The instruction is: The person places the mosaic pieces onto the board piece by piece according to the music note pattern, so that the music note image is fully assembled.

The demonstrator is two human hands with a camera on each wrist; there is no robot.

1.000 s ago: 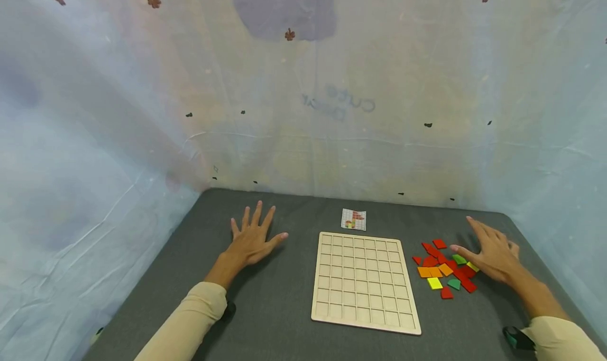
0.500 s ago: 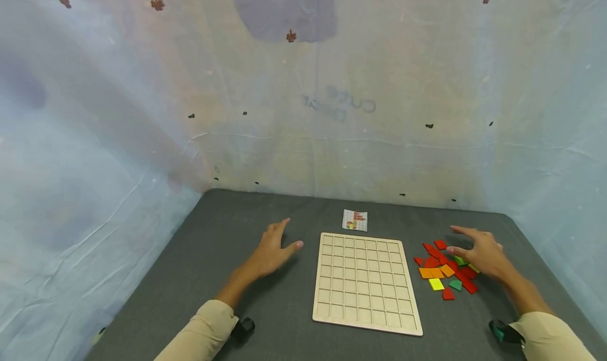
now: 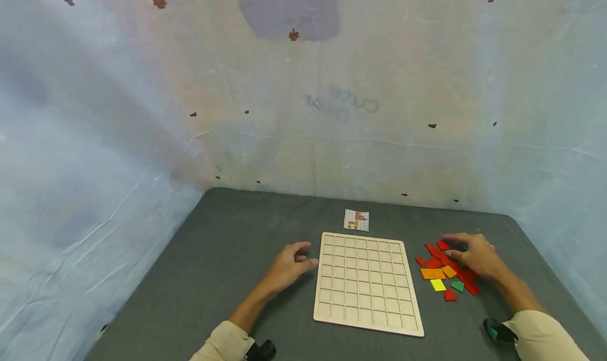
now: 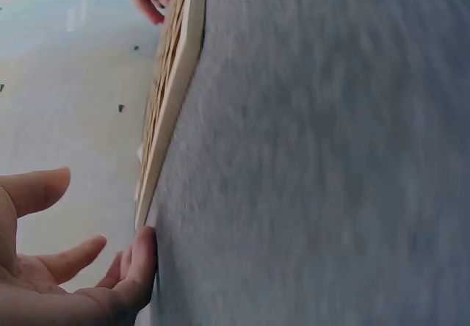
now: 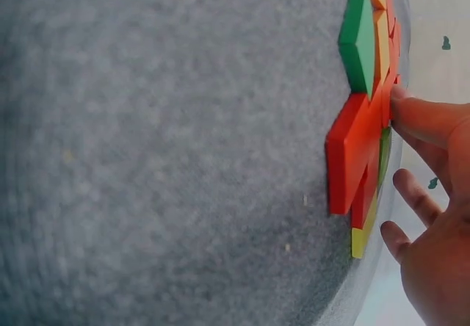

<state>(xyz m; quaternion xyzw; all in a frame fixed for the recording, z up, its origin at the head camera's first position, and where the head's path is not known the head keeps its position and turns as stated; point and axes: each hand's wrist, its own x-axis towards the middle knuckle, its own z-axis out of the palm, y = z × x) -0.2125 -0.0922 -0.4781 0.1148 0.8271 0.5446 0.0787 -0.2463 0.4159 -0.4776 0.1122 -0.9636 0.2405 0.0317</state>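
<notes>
My left hand (image 3: 286, 267) is beside the left edge of a pale wooden grid board (image 3: 367, 283), its fingers loosely bent and holding nothing. In the left wrist view its fingers are spread near the board's side (image 4: 172, 98). Over a loose cluster of flat coloured tiles, my right hand (image 3: 476, 254) reaches with thumb and index finger apart, close to a red tile (image 3: 442, 245). The right wrist view has a fingertip at the cluster's edge; whether it touches a tile is unclear. Orange tiles (image 3: 428, 274), a yellow tile (image 3: 438, 285) and a green tile (image 3: 458, 286) lie nearer me. The hand covers part of the cluster.
A small printed card (image 3: 356, 220) with a coloured grid pattern lies behind the board. Everything rests on a dark grey table (image 3: 227, 229). A pale hanging sheet (image 3: 303, 155) stands behind and at both sides.
My left hand has left the table's left part and come right to the board's edge, its spread fingers now bent. My right hand has shifted left over the tiles, its thumb and index finger closer together.
</notes>
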